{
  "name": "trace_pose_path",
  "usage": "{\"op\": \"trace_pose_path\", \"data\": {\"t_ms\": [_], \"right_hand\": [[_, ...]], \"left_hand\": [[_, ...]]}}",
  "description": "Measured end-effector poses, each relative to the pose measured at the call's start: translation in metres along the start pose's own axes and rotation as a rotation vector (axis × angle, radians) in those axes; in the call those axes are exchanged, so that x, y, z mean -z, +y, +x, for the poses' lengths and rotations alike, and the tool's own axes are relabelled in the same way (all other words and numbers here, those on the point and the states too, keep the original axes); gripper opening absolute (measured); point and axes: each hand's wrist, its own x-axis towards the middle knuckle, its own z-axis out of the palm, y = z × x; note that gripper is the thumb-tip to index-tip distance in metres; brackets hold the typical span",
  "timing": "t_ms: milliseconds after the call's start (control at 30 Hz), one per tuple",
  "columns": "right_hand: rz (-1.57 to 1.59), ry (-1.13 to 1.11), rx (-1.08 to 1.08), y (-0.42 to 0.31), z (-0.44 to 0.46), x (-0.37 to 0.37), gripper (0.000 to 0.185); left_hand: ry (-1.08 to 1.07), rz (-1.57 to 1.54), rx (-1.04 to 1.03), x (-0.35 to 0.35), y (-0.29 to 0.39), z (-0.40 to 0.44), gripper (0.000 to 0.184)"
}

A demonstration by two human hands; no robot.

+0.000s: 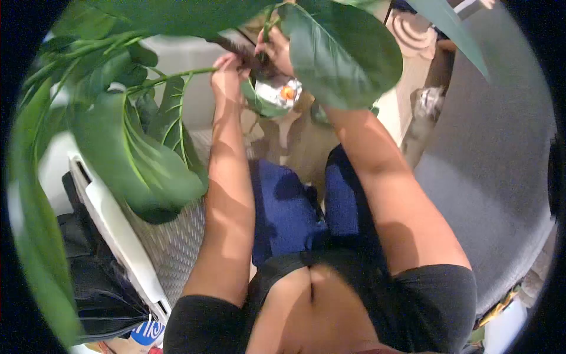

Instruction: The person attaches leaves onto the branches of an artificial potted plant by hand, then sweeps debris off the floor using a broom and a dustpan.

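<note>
A big-leaved green plant [336,50] fills the top and left of the head view. My left hand [227,75] is closed at the end of a green plant stem [177,75], beside the dark trunk. Above and to the right, my right hand [279,52] has its fingers wrapped around another green plant stem [269,25]; a large leaf hides part of that wrist. Just below both hands is a shiny white-silver round thing [270,94] with an orange spot; its kind is unclear.
A grey upholstered sofa [483,165] curves along the right side. At left stand a white-edged piece [121,233] with a grey textured panel and a black bag [106,289]. A beige ridged object [411,35] lies at top right. Large leaves [138,159] hang at left.
</note>
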Motion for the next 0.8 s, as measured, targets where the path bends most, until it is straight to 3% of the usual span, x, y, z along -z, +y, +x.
{"op": "trace_pose_path", "data": {"t_ms": [100,133,233,300,367,400,500,600,633,700,733,800], "right_hand": [[-0.282,-0.218,-0.182,-0.023,0.002,0.015,0.015],[-0.374,-0.293,-0.111,-0.019,-0.002,0.019,0.020],[-0.481,0.058,-0.275,-0.015,-0.055,0.036,0.043],[-0.533,0.345,-0.573,-0.012,-0.090,0.026,0.060],[-0.392,0.521,-0.859,-0.003,-0.109,0.002,0.076],[-0.196,0.584,-0.936,0.010,-0.109,-0.008,0.076],[0.382,0.798,-1.127,0.053,-0.111,-0.030,0.075],[-0.149,0.740,-1.223,0.055,-0.087,-0.017,0.051],[0.017,0.795,-1.259,0.094,-0.081,-0.017,0.044],[0.060,0.839,-1.123,0.103,-0.062,-0.008,0.034],[0.061,0.837,-1.105,0.093,-0.054,-0.001,0.034],[0.330,0.808,-0.861,0.064,-0.040,0.009,0.034]], "left_hand": [[0.026,0.052,0.070,0.006,0.009,-0.004,0.007],[0.090,0.000,0.126,0.002,0.011,-0.005,0.007],[0.036,-0.011,0.055,0.002,0.015,-0.010,0.001],[0.037,0.043,0.063,-0.007,0.014,-0.008,0.002],[0.101,0.061,0.107,-0.018,0.018,-0.017,0.004],[0.020,0.118,0.002,-0.020,0.016,-0.020,0.008],[0.036,0.013,0.082,-0.027,0.018,-0.013,0.011],[-0.070,0.034,-0.014,-0.027,0.007,0.019,0.013],[-0.147,-0.018,-0.093,-0.027,-0.002,0.032,0.013],[-0.073,0.020,-0.129,-0.032,-0.011,0.060,0.013],[-0.271,0.046,-0.187,-0.034,0.000,0.065,0.014],[-0.290,0.159,-0.009,-0.054,0.025,0.069,0.014]]}}
